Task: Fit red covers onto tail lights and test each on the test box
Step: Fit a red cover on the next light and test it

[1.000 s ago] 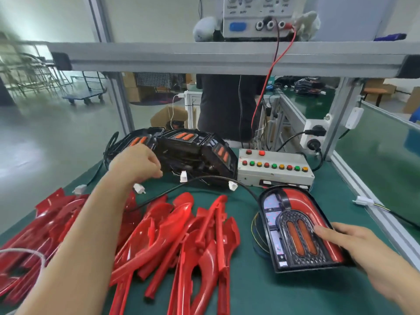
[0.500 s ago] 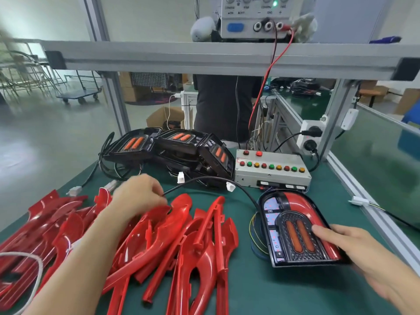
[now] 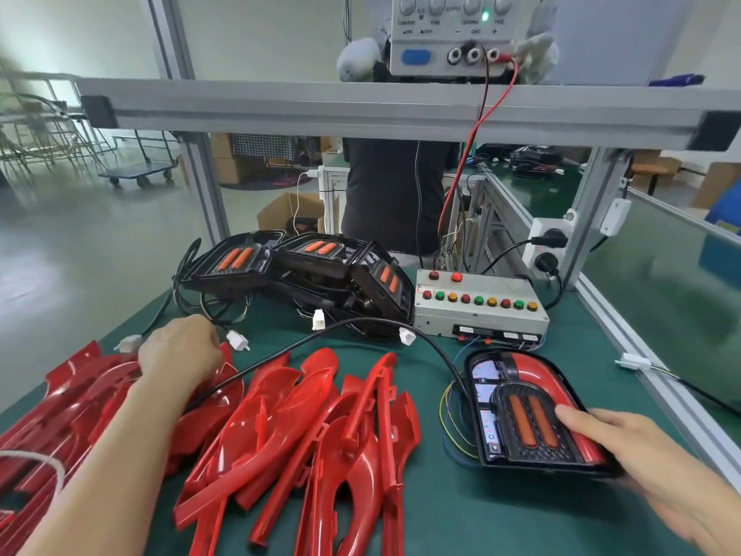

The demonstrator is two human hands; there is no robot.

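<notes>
Red covers (image 3: 304, 427) heaped on green surface (image 3: 441, 515), within left reach. Left hand (image 3: 178, 351) atop pile, fingers curled, grasp unclear, likely picking next. Right hand (image 3: 641, 447) flat, fingers extended, steadying covered tail light (image 3: 529, 411) just before test box (image 3: 479, 311). Uncovered lights (image 3: 304, 270) stacked behind.

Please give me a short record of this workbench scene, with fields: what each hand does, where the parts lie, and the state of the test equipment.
left hand: closed over the red covers at the left of the pile; grip itself hidden
right hand: fingers flat on the tail light in front of the person
tail light: lies face up on the green mat, red cover on its right side
red covers: loose pile, front left and centre
bare tail lights: heap at the back, wires trailing
test box: behind the tail light, coloured buttons on top
power supply: on the shelf, green lamp lit
</notes>
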